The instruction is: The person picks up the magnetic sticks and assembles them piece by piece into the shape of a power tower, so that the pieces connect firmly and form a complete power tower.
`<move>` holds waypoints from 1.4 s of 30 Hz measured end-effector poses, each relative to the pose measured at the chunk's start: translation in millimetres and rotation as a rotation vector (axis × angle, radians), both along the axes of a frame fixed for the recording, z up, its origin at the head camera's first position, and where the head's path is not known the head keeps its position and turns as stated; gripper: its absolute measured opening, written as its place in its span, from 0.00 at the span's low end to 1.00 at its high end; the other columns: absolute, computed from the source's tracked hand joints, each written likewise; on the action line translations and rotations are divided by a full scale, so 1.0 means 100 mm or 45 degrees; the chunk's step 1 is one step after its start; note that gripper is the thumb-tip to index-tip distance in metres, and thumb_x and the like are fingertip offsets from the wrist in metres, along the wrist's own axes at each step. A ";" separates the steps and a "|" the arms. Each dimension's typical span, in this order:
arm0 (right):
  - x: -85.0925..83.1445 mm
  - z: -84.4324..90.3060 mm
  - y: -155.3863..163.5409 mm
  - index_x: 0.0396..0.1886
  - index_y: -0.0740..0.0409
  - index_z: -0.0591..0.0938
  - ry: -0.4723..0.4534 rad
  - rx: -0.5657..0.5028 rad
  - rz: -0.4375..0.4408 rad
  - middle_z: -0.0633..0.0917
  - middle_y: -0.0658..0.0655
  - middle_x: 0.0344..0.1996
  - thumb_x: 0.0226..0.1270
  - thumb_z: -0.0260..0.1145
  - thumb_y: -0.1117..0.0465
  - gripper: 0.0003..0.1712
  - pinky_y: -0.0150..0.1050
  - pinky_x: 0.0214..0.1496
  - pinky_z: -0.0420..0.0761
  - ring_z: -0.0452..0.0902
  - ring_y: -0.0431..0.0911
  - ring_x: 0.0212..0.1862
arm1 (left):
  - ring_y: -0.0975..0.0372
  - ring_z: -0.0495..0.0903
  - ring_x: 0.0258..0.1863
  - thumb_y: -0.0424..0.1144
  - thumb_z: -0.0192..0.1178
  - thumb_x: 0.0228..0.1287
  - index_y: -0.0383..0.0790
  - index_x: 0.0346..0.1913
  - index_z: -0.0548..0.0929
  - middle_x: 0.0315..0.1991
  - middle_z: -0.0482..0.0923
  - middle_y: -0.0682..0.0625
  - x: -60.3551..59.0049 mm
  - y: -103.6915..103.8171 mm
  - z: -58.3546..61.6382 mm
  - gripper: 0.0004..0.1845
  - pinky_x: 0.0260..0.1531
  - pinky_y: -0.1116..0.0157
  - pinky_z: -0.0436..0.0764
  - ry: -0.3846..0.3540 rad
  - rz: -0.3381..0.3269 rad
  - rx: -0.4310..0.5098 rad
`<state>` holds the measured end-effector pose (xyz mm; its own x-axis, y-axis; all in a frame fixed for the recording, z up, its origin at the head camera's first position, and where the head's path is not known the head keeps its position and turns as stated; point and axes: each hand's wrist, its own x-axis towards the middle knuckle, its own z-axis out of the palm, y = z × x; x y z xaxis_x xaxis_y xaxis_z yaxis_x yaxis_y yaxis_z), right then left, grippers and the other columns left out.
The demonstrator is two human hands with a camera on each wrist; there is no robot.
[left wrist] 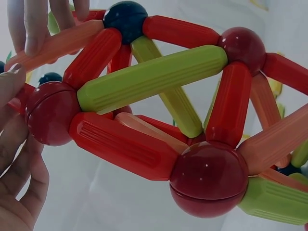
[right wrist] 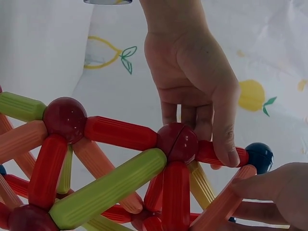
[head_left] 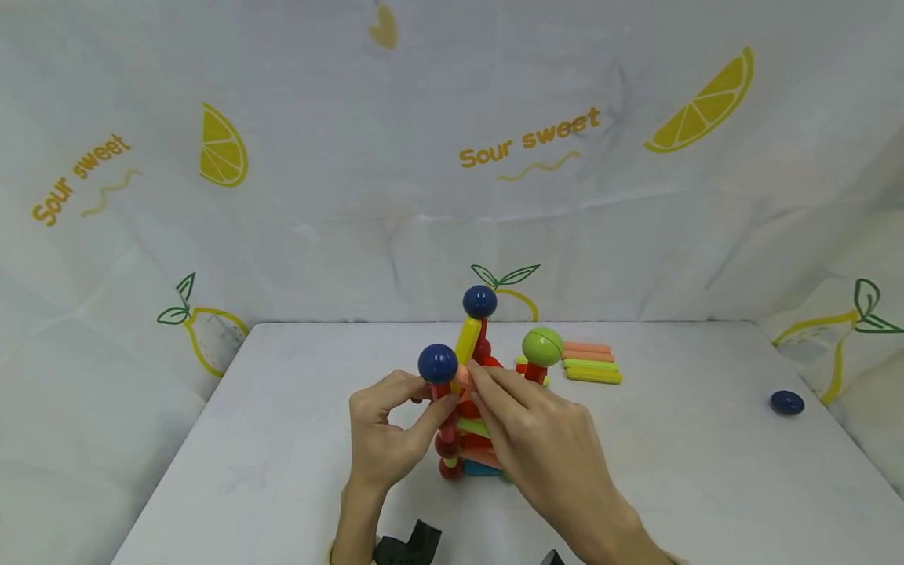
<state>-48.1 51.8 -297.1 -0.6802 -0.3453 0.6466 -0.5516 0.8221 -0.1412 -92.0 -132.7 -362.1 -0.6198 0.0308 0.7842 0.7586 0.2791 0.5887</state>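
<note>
The left hand (head_left: 384, 435), left of centre in the head view, pinches a short red rod (right wrist: 211, 153) of the rod-and-ball structure (head_left: 469, 408) just below a dark blue ball (head_left: 438, 363), thumb on one side and fingers behind. To its right, the right hand (head_left: 544, 447) pinches a pale orange rod (right wrist: 226, 199) at its upper end beside that ball. The structure stands on the white table (head_left: 671, 439), centre frame. It looks light and stiff in each plastic piece, but the joints probably pull apart easily, so holding rods close to a ball seems safest. Farther right lie spare rods (head_left: 592, 362) and a loose blue ball (head_left: 787, 402).
</note>
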 end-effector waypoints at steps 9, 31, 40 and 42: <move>0.01 -0.01 0.00 0.56 0.52 0.88 0.012 -0.030 0.019 0.92 0.52 0.43 0.50 0.83 0.61 0.30 0.35 0.37 0.88 0.90 0.45 0.41 | 0.62 0.84 0.27 0.23 0.74 0.50 0.35 0.41 0.91 0.28 0.89 0.45 0.01 -0.01 0.01 0.13 0.34 0.71 0.84 0.006 0.003 -0.013; -0.09 -0.32 0.46 0.56 0.53 0.86 -0.634 -0.746 0.172 0.91 0.50 0.46 0.64 0.75 0.60 0.20 0.30 0.45 0.87 0.88 0.41 0.45 | 0.62 0.88 0.28 0.27 0.78 0.48 0.38 0.35 0.93 0.31 0.92 0.48 0.07 -0.19 0.07 0.09 0.35 0.73 0.86 -0.172 0.130 -0.136; -0.01 -0.35 0.32 0.51 0.52 0.90 -0.533 -0.763 0.193 0.92 0.48 0.40 0.56 0.79 0.63 0.20 0.30 0.43 0.87 0.87 0.35 0.40 | 0.53 0.92 0.43 0.24 0.74 0.53 0.33 0.39 0.92 0.41 0.91 0.42 0.02 -0.02 0.03 0.09 0.44 0.61 0.89 -0.194 0.160 -0.161; 0.01 -0.36 0.29 0.50 0.51 0.90 -0.508 -0.748 0.195 0.92 0.47 0.40 0.55 0.79 0.63 0.20 0.30 0.43 0.87 0.86 0.34 0.39 | 0.53 0.90 0.49 0.26 0.73 0.57 0.34 0.44 0.92 0.49 0.90 0.42 0.03 -0.05 0.02 0.11 0.45 0.58 0.89 -0.250 0.111 -0.210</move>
